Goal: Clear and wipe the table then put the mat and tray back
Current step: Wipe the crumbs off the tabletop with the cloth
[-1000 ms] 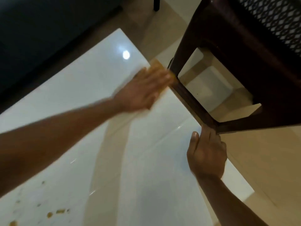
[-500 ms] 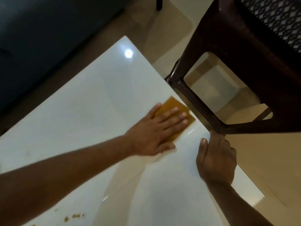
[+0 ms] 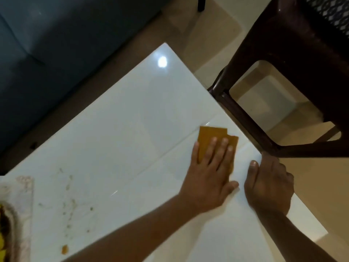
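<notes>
Item, nearest edge: small orange-brown crumb (image 3: 64,249) on the glossy white rectangular tabletop (image 3: 132,118), with a scatter of faint brownish smears and specks (image 3: 69,205) beyond it, not yet wiped.

Item, far left edge: corner of a pale patterned mat (image 3: 24,205) carrying a partly seen tray or dish with yellow contents (image 3: 3,233); both on the table, so clearing looks unfinished.

Item, centre right: left hand (image 3: 209,178), fingers straight and spread, palm pressed flat on a folded mustard-yellow wiping cloth (image 3: 211,137). Against the frames of a second ago the cloth has been drawn from the far corner back along the right side toward the person.

Item, right edge: right hand (image 3: 270,186), thumb laid on the tabletop, fingers curled over the table's rim; it has kept this hold throughout.

Item, beyond: dark brown plastic chair (image 3: 283,72) touching the table edge; dark blue sofa (image 3: 56,44) at far left.

Judgement: the far right strip is done; the soiled near-left patch remains, and the mat blocks it.
</notes>
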